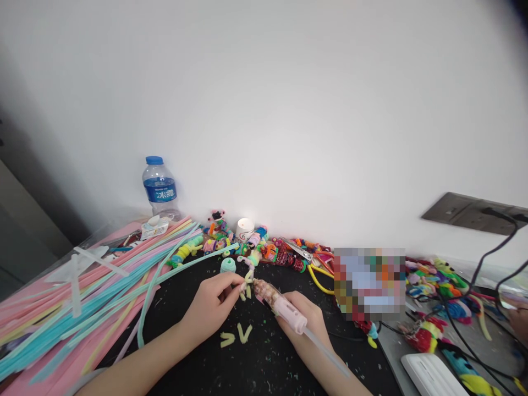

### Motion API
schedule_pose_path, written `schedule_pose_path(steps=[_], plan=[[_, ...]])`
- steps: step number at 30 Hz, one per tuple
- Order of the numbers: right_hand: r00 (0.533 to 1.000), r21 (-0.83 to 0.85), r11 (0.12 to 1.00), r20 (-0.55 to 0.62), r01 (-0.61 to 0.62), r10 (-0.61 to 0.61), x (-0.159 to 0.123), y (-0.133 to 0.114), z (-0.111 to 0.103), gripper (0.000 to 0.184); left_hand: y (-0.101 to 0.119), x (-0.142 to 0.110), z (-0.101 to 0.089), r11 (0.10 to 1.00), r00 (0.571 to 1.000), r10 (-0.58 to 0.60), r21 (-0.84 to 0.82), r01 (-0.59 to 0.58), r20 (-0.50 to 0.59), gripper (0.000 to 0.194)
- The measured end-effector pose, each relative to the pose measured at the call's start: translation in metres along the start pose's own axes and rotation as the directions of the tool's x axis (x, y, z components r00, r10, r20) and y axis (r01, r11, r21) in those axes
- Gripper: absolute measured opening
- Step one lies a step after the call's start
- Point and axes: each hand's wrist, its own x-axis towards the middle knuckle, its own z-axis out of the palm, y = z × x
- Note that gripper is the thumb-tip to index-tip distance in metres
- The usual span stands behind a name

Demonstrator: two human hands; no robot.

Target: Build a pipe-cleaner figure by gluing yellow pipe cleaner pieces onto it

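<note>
My left hand pinches a small pipe-cleaner figure in pale yellow and lilac. Closed round a pink hot glue gun is my right hand; a translucent glue stick sticks out of its back end. The gun's nozzle end, stained brown, points at the figure; whether they touch I cannot tell. Two bent pale-yellow pipe-cleaner pieces lie on the black mat in front of my hands. A mint-green coil sits just behind my left hand.
Long pastel pipe cleaners spread over the left side. A water bottle, a paper cup and several colourful pipe-cleaner figures line the wall. Yellow-handled scissors lie right of centre. Black cables run from the wall socket; another person's hand shows far right.
</note>
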Motion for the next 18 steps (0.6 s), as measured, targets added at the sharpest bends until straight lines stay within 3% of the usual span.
schedule_pose_path(steps=[11, 14, 18], plan=[[0.995, -0.11, 0.99, 0.025, -0.093, 0.096, 0.002, 0.001, -0.002, 0.009, 0.001, 0.001, -0.001, 0.998, 0.999, -0.047, -0.044, 0.046, -0.023, 0.018], [0.997, -0.221, 0.973, 0.012, -0.068, 0.073, 0.003, -0.002, -0.005, 0.018, 0.0, 0.002, -0.001, 0.995, 0.997, -0.073, -0.076, 0.071, -0.024, 0.018], [0.996, -0.348, 0.937, 0.079, -0.005, 0.035, 0.005, -0.009, -0.011, 0.034, -0.001, 0.002, 0.0, 0.971, 0.992, -0.122, -0.202, 0.125, 0.024, 0.018]])
